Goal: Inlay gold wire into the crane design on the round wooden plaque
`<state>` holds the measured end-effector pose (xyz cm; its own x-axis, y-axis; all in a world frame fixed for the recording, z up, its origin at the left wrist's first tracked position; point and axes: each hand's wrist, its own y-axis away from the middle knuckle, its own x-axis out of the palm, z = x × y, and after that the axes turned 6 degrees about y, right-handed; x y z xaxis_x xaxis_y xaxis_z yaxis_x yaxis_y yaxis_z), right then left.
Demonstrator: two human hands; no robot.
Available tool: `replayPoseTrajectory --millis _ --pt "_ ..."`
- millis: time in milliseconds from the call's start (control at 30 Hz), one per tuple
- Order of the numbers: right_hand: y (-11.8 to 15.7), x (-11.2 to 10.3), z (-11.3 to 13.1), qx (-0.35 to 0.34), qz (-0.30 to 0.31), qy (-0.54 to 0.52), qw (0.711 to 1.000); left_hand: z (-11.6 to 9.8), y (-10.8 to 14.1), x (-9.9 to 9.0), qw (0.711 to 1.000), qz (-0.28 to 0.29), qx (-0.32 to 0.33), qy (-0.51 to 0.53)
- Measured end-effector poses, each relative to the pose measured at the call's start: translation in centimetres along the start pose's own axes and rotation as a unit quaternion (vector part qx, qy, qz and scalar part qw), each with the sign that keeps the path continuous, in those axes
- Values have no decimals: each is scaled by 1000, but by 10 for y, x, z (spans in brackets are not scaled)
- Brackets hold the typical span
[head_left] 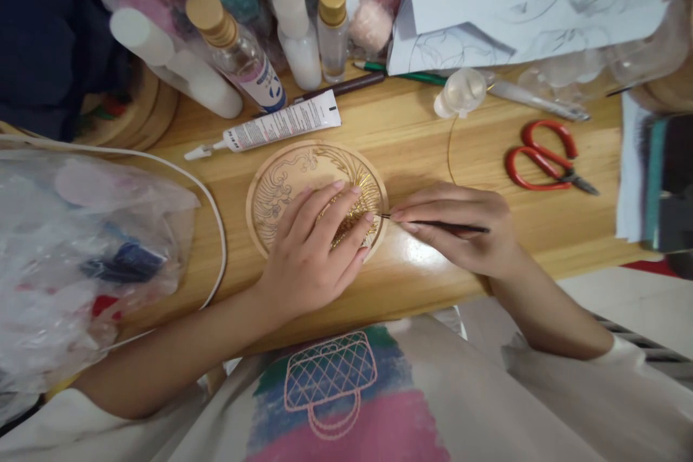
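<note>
A round wooden plaque (269, 195) with a raised rim lies on the table, its face bearing line patterns and gold wire curls on the right part. My left hand (319, 249) rests flat over the plaque's lower middle, fingers spread apart, covering part of the pattern. My right hand (460, 220) is just right of the plaque and pinches a thin dark tool (444, 226), whose tip reaches the right rim near my left fingers. Gold wire (450, 151) runs from a small clear spool (464, 92) down towards my right hand.
Red-handled scissors (546, 159) lie at the right. A white tube (284, 123) sits just behind the plaque, with bottles (333, 29) further back. White cable (221, 231) and plastic bags (108, 253) are at the left; papers (525, 7) lie at the back right.
</note>
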<state>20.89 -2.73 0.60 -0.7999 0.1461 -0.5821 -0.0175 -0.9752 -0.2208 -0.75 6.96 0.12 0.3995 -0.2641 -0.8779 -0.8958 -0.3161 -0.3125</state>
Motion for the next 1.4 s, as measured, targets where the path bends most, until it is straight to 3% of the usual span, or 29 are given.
replayPoseTrajectory --millis 800,1033,1400 --pt "0 0 0 -1 -8 1 1000 -1 0 0 1000 0 3 -15" --pt "-1 -3 4 50 -59 -17 997 0 0 0 1000 -9 8 -8" --pt "-4 -2 -1 64 -103 -7 993 1 1 0 1000 10 11 -5"
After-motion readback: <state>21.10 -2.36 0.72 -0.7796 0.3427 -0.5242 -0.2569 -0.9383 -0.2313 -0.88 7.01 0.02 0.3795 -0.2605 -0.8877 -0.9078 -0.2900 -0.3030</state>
